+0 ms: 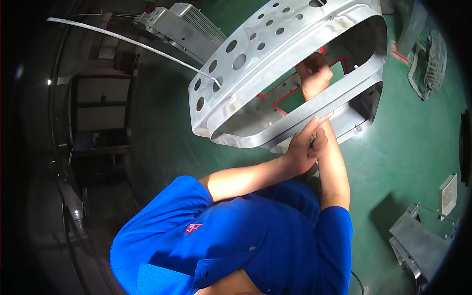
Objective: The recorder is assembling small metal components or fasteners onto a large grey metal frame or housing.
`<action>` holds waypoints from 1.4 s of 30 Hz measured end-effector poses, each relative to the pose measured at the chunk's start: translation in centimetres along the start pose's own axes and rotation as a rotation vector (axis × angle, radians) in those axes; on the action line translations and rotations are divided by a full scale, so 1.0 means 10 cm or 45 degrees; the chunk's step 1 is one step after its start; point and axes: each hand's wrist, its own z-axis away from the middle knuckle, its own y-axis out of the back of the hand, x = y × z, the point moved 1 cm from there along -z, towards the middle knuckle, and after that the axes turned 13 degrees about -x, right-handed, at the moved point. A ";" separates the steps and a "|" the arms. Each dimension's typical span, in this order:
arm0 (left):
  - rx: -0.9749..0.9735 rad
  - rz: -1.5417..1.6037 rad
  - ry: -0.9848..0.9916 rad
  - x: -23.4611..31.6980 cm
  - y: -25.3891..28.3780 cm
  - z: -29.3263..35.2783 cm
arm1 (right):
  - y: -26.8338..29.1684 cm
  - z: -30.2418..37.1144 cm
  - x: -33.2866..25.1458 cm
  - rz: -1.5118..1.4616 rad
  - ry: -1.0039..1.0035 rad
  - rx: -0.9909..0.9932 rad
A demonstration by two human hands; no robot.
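Note:
A large silver sheet-metal housing (275, 54) with round holes in its side stands in front of me. My right hand (315, 76) reaches through its large opening, fingers curled; what they hold, if anything, is hidden. Red edging (281, 109) lines rectangular cut-outs inside, near that hand. My left hand (306, 148) is at the near rim (295, 121), beside my right forearm. Its thumb and a finger extend toward the rim, and the others curl around something small and dark that I cannot make out.
A long pale rod (132, 45) sticks out leftward from a hole in the housing. A grey machine part with a grille (189, 27) stands behind. Metal parts (423, 241) lie at lower right, a wire-grid piece (435, 61) at upper right, on the green floor (393, 157).

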 end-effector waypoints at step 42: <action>0.068 -0.117 -0.180 -0.16 -0.09 0.03 | 0.98 1.69 -0.95 0.556 0.309 -0.507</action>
